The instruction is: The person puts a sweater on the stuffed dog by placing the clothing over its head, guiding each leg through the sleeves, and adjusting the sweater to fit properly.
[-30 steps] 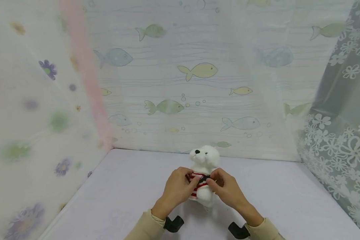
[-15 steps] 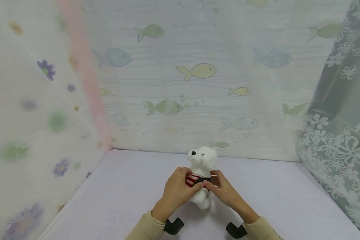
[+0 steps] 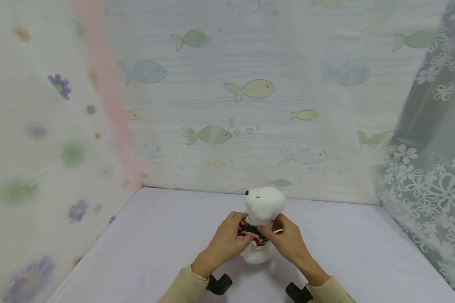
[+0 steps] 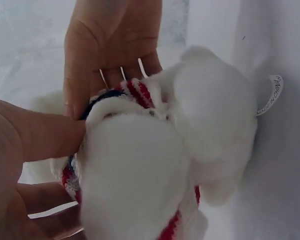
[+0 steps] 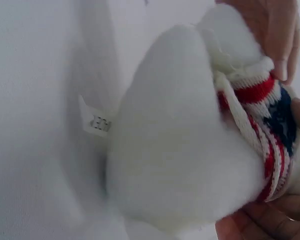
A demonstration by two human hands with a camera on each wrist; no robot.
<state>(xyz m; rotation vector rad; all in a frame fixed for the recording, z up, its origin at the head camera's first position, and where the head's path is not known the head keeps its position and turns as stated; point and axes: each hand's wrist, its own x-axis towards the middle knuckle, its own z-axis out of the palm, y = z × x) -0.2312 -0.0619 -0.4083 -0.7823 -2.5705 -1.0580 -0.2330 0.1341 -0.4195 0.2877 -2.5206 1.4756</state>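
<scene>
Between the two hands is a white plush bear (image 3: pixel 265 204) in a red, white and dark blue knitted sweater (image 3: pixel 249 229). In the head view it stands upright, its dark nose toward the left. My left hand (image 3: pixel 224 239) grips the sweater at the bear's left side as seen from the head. Opposite it, my right hand (image 3: pixel 287 236) holds the other side, with the thumb over the sweater. The left wrist view shows the sweater's hem (image 4: pixel 115 106) rolled above a round furry part. A small white tag (image 5: pixel 96 120) sticks out from the toy's fur in the right wrist view.
The toy is over a table with a white cover (image 3: pixel 167 227). Behind it hangs a curtain with printed fish (image 3: pixel 212 134); flowered curtains (image 3: pixel 64 168) close the sides. Black wrist pieces (image 3: pixel 220 284) show beside the beige sleeves (image 3: pixel 186 286).
The bear has turned between the hands. Its head has shifted right and more of its side shows, while the sweater's dark patch has moved from right to left. Both hands stay at the sweater.
</scene>
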